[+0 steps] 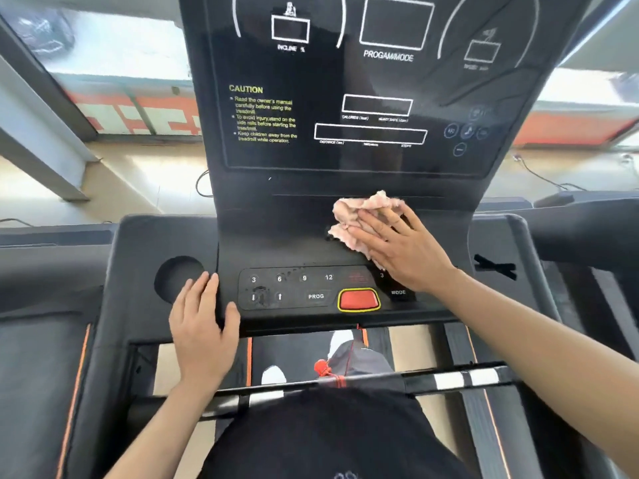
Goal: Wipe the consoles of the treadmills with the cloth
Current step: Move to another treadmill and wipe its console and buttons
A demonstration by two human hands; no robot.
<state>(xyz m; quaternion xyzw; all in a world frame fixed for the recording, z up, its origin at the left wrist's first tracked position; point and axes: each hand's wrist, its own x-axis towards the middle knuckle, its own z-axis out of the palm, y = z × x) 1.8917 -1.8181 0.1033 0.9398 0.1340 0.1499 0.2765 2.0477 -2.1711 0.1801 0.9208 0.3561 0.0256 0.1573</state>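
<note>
right hand (397, 247), fingers flat, pressing cloth (359, 216) on console (276, 236), left hand (200, 319), fingers relaxed, resting at its front edge

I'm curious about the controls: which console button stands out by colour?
The red rectangular button ringed in yellow, just right of the PROG key; the rest are black.

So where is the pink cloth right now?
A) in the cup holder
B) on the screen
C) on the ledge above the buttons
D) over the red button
C: the right hand presses the cloth flat on the ledge, between the screen and the buttons.
</note>
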